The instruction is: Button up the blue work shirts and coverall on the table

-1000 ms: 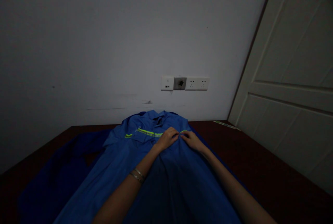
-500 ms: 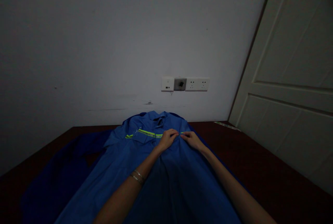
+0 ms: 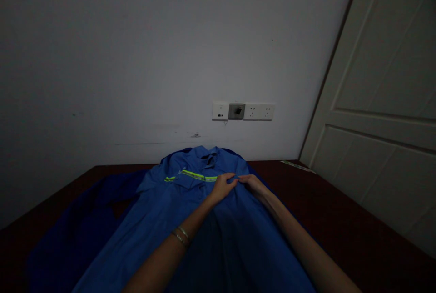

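Note:
A blue work jacket (image 3: pixel 173 204) with a yellow-green reflective chest stripe lies spread out, its collar toward the wall. My left hand (image 3: pixel 224 187), with bangles on the wrist, bends over the chest at the right part of the stripe, thumb and fingers pinched on the fabric. Close beside it, almost fingertip to fingertip, my right hand (image 3: pixel 255 185) pinches the same area from the right. Between them the fingers cover part of the stripe, and the exact bit of cloth gripped is too dark to make out.
Darker blue cloth (image 3: pixel 78 220) spreads under and left of the jacket. Both lie on a dark red-brown surface (image 3: pixel 327 202). Behind stands a white wall with sockets and a switch (image 3: pixel 259 111). A pale panelled door (image 3: pixel 381 102) borders the right, near a thin printed strip (image 3: pixel 298 166).
Both hands have shifted slightly right and down along the chest stripe. My left fingers have loosened a little, and my right fingers lie straighter. The jacket has stayed in place.

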The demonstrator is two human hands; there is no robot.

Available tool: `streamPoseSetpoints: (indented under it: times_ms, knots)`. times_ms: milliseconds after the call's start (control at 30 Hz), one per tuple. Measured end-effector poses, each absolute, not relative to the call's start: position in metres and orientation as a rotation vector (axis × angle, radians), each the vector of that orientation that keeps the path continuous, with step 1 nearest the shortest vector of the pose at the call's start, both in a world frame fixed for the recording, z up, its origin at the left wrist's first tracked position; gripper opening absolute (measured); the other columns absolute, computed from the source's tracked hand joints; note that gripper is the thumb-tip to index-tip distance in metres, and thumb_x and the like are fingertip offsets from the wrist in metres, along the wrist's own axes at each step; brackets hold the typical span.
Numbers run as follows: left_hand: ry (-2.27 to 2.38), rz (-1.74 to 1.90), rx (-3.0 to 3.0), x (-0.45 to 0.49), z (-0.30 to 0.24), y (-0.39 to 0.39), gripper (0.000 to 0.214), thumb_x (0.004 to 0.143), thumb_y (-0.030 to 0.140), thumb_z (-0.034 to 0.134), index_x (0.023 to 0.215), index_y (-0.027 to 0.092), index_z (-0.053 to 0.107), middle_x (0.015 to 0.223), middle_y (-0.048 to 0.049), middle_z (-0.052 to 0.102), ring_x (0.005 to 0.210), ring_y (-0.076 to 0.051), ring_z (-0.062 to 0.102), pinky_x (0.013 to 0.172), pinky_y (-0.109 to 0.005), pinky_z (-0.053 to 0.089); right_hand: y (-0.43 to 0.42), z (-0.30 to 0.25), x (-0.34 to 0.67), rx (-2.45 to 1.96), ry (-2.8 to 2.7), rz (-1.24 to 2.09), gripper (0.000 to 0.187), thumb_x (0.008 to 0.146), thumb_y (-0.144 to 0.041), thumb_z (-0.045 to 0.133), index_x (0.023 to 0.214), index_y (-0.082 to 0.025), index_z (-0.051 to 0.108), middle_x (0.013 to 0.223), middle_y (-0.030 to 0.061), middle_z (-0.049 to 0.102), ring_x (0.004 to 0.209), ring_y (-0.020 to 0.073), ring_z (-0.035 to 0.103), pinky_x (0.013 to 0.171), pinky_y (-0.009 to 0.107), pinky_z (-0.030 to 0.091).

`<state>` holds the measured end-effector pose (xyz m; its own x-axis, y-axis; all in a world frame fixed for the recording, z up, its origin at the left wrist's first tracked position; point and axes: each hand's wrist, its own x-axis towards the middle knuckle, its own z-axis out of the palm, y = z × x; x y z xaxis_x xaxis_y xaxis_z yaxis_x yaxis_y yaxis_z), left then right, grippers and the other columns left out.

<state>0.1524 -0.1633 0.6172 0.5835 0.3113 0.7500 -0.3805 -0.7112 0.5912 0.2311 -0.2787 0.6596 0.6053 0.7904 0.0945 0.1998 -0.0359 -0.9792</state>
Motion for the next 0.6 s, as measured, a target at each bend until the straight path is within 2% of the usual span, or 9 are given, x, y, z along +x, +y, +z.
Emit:
streamPoseSetpoints:
  times_ms: [233, 600]
  knots:
    - [-0.037, 1.218, 2.152, 0.1547, 0.6159, -0.1676, 0.019, 0.071, 0.020, 0.053, 0.085, 0.016, 0.064, 0.089, -0.0032, 0.066, 0.084, -0.017, 0.058, 0.082, -0.030, 0.044, -0.2800, 0.6624, 0.2269, -1.616, -0.702, 0.602, 0.012, 0.064, -0.011, 0.048, 0.057, -0.014, 0.057, 0.046, 0.0010, 0.057, 0.045, 0.0121, 0.051, 0.050, 0.024, 0.043]
    - [-0.053, 1.401, 2.126, 0.1575, 0.6087, -0.1701, 0.027, 0.071, 0.018, 0.056, 0.097, 0.013, 0.062, 0.106, -0.0109, 0.061, 0.100, -0.020, 0.055, 0.090, -0.036, 0.041, -0.2813, 0.6669, 0.2251, -1.568, -0.621, 0.696, 0.015, 0.070, -0.011, 0.046, 0.057, -0.016, 0.050, 0.043, -0.0023, 0.050, 0.037, 0.0078, 0.044, 0.043, 0.019, 0.038]
